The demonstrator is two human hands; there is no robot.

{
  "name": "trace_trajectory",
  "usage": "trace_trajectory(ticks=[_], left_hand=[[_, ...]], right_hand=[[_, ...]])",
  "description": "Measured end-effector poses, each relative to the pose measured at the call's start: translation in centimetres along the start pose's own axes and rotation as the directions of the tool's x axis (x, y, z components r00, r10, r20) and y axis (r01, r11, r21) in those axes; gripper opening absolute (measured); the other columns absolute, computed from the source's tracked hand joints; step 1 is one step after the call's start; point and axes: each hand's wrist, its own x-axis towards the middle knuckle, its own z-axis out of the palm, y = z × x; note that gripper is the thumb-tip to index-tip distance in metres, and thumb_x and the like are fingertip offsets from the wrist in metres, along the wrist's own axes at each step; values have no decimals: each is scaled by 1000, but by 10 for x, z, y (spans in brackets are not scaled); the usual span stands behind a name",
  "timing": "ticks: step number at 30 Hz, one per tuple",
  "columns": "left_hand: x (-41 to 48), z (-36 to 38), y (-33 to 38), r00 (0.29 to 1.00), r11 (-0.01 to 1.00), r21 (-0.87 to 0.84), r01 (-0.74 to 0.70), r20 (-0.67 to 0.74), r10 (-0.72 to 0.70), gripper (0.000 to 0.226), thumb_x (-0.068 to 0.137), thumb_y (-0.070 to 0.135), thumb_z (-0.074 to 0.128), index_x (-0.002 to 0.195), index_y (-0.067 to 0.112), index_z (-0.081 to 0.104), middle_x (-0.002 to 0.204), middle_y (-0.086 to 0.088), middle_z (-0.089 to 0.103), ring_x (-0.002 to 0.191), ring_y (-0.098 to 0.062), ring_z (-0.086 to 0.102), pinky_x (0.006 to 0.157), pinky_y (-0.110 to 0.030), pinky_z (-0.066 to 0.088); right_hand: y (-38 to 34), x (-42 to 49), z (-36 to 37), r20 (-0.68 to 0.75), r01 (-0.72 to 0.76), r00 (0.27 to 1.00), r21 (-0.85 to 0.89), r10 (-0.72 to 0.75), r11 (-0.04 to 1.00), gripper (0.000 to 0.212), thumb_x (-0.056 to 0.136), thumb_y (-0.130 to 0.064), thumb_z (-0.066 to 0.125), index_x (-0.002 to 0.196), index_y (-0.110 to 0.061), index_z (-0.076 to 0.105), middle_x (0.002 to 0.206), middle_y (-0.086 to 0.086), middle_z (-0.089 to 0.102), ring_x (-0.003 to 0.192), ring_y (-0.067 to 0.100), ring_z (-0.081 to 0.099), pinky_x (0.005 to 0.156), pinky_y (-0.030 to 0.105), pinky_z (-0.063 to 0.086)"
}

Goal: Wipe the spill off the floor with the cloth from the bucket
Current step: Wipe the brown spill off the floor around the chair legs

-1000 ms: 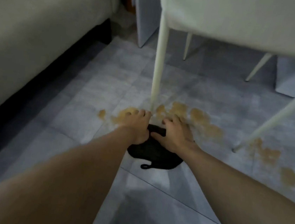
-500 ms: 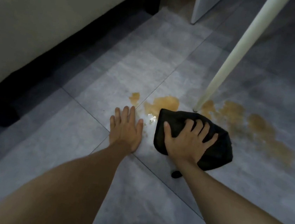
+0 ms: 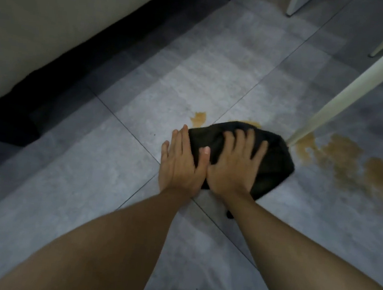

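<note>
Hands were laid flat, fingers spread: the right hand (image 3: 233, 168) was pressed on the black cloth (image 3: 272, 158), the left hand (image 3: 181, 162) at its left edge. The cloth was spread over the brown spill (image 3: 341, 162) on the grey tiled floor (image 3: 109, 183), touching the white chair leg (image 3: 349, 91).

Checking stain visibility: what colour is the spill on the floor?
Orange-brown spill on grey floor, per the head view.

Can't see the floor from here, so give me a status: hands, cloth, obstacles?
Right hand flat on black cloth; left hand beside it. Orange spill remains right of cloth, small spot beyond it. White chair leg standing in spill.
</note>
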Motion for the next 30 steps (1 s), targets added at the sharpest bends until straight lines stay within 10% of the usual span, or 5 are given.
trace_trajectory(ticks=[4, 10, 19, 27, 30], left_hand=[[15, -17, -26, 991, 990, 57, -131, -9, 132, 69, 104, 53, 21, 158, 10, 25, 157, -9, 42, 139, -25, 43, 115, -39, 31], [32, -22, -53, 974, 968, 109, -228, 28, 226, 63, 106, 49, 22, 159, 14, 25, 159, -5, 38, 145, -19, 34, 120, -34, 23], [38, -18, -56, 988, 979, 143, -144, 70, 135, 75, 103, 58, 10, 162, 12, 10, 170, -5, 16, 158, -19, 4, 128, -46, 1], [40, -22, -54, 984, 975, 160, -152, 118, 134, 80, 100, 62, 3, 162, 13, 7, 171, -4, 10, 158, -17, -1, 128, -47, 0], [39, -23, -54, 981, 973, 162, -164, 127, 144, 83, 98, 64, -2, 162, 13, 6, 172, -4, 10, 158, -17, -1, 128, -47, 1]], right_hand=[[14, -25, 3, -58, 235, 971, 23, -234, 972, 68, 93, -62, 48, 140, -13, 54, 153, 14, 49, 150, 39, 29, 125, 59, 8], [-1, -18, -4, -88, 6, 996, 110, 4, 994, 75, 75, -60, 58, 125, -4, 55, 132, 24, 54, 121, 42, 46, 100, 51, 39], [-13, 11, -3, 123, -326, 939, 24, 321, 945, 125, 68, -104, 27, 162, -22, 15, 170, 18, 8, 155, 45, -3, 116, 72, 5], [-1, 1, 3, 15, 169, 985, 77, -170, 983, 73, 98, -71, 28, 157, -28, 37, 168, 7, 28, 156, 30, 19, 124, 60, 11], [18, 10, 1, -43, -16, 999, 126, 22, 992, 97, 86, -81, 45, 160, -21, 26, 166, 23, 22, 155, 40, 13, 127, 56, 5]])
